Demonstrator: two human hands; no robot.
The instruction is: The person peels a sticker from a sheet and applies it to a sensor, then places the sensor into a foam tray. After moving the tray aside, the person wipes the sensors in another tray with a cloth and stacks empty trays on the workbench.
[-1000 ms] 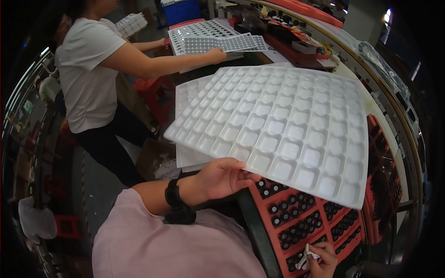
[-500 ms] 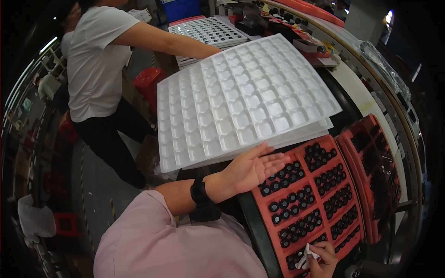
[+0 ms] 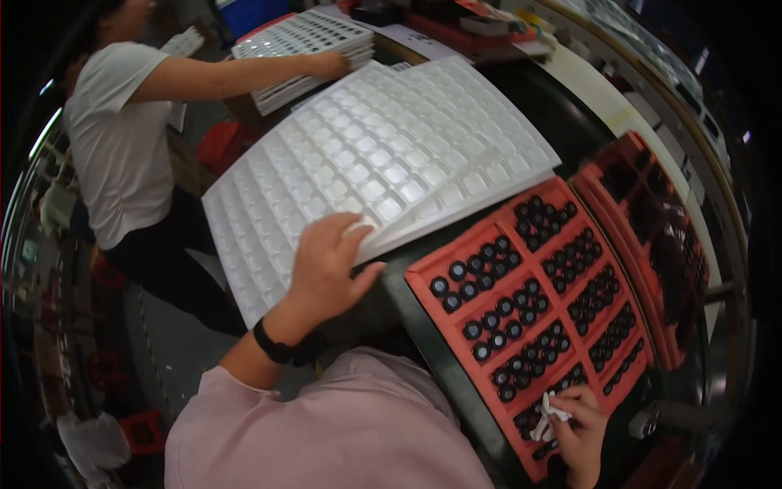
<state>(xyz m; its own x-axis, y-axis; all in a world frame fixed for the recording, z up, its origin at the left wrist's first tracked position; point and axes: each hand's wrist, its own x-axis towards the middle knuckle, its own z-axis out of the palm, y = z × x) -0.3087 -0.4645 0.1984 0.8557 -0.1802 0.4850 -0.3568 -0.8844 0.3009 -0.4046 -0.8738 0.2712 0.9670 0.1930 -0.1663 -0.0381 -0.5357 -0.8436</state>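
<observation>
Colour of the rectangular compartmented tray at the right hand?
Salmon-red, for that rectangular compartmented tray; best seen in the head view.

Dark green bench [image 3: 570, 94]: carrying red compartmented tray [image 3: 559, 311] with round black parts [image 3: 468, 290], second red tray [image 3: 599, 184] just beside, overlapping white pocketed trays [image 3: 481, 122] farther up.

- A worker's bare left forearm [image 3: 249, 360] slants up and to the right from the lower left, elbow bent.
- The left hand [image 3: 326, 265] stretches out beyond the wrist, its back to the camera, fingers slightly bent and angled to the upper right.
- Its thumb [image 3: 368, 279] stands well clear of the fingers, pointing right.
- At lower right, the right hand [image 3: 580, 428] holds a tight pinch, fingers curled inward and to the left.
- The right wrist [image 3: 582, 477] meets the lower edge, the arm below it cropped.
</observation>
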